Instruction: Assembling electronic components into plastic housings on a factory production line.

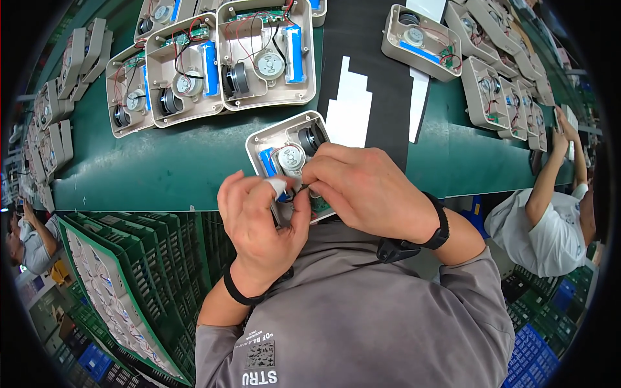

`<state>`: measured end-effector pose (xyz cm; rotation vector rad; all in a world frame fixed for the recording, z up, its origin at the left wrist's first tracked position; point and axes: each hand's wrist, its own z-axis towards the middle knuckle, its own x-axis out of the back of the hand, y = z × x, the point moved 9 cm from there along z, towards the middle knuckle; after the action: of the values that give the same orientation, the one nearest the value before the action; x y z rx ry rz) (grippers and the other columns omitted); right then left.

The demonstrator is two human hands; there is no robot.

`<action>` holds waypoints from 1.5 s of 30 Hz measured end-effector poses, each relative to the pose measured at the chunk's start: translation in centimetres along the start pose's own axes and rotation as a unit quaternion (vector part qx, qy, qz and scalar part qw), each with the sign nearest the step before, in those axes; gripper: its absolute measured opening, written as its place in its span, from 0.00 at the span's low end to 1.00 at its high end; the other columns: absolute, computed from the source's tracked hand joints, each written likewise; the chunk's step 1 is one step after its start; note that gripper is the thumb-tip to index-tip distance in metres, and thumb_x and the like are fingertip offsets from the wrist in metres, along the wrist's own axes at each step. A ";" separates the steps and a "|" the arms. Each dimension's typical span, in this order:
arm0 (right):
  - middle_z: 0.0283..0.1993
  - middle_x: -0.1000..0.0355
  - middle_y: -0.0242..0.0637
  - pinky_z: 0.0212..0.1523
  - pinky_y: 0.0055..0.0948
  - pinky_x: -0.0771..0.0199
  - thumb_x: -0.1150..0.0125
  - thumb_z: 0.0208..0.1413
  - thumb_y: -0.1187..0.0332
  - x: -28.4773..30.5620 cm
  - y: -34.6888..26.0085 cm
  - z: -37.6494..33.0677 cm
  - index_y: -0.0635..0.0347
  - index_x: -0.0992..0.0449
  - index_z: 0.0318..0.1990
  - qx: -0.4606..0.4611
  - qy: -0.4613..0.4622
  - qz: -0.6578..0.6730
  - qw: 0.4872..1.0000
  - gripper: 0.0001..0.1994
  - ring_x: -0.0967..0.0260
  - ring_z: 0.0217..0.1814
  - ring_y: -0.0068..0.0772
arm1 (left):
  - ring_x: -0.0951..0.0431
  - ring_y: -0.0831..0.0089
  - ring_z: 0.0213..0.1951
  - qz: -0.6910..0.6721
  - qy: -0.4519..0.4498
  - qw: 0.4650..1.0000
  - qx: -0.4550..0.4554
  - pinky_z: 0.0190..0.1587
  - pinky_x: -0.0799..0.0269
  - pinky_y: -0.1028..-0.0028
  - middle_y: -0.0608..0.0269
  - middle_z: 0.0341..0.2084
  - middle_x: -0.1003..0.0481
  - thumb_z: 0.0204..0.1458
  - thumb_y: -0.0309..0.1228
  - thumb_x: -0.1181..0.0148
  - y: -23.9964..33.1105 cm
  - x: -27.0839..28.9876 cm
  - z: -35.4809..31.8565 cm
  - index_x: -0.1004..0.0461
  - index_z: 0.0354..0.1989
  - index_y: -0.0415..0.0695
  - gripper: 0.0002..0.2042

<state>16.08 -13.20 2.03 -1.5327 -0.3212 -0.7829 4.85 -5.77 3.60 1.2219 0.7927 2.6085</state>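
In front of me on the table's near edge lies a beige plastic housing (254, 139), open side up. Inside it are a blue battery pack (267, 161), a round silver motor (290, 157), a black cylindrical part (312, 137) and a green circuit board (319, 205). My left hand (259, 216), with white tape around a finger, is closed in a pinch over the housing's near part. My right hand (365, 187) meets it there, thumb and forefinger pressed together. Between the fingertips shows a thin dark wire (301, 187); its ends are hidden.
Similar filled housings (226, 107) stand in a row at the far left, with more (495, 126) at the right. White paper pieces (349, 107) lie on a black mat (388, 97). Green crates (162, 258) sit below the table at left. A co-worker (540, 223) works at right, another at far left.
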 end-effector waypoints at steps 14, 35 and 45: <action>0.39 0.25 0.37 0.33 0.38 0.24 0.34 0.54 0.79 0.0 -0.5 -0.1 0.60 0.24 0.40 0.031 0.025 -0.003 0.999 0.08 0.24 0.37 0.46 | 0.21 0.65 0.41 -0.231 -0.147 0.932 0.240 0.56 0.31 0.66 0.61 0.34 0.16 0.50 0.19 0.30 -4.1 -1.9 -1.0 0.32 0.52 0.37 0.22; 0.36 0.25 0.37 0.33 0.40 0.24 0.34 0.53 0.75 0.1 0.3 0.3 0.60 0.22 0.37 0.028 -0.038 0.032 0.998 0.05 0.24 0.35 0.47 | 0.21 0.59 0.48 -0.234 -0.138 0.939 0.210 0.61 0.33 0.64 0.63 0.33 0.15 0.48 0.18 0.27 -4.0 -2.1 -1.5 0.33 0.47 0.42 0.21; 0.33 0.29 0.36 0.30 0.41 0.25 0.36 0.52 0.75 -0.3 0.4 -0.1 0.59 0.25 0.35 0.042 0.005 -0.021 0.999 0.04 0.26 0.31 0.46 | 0.24 0.59 0.38 -0.100 -0.123 0.987 0.006 0.55 0.34 0.55 0.66 0.30 0.22 0.41 0.16 0.28 -1.8 -1.6 0.7 0.30 0.40 0.44 0.20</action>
<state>16.07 -13.29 1.46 -1.4466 -0.3750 -0.7998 6.33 -4.57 1.96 1.3573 0.8366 2.2453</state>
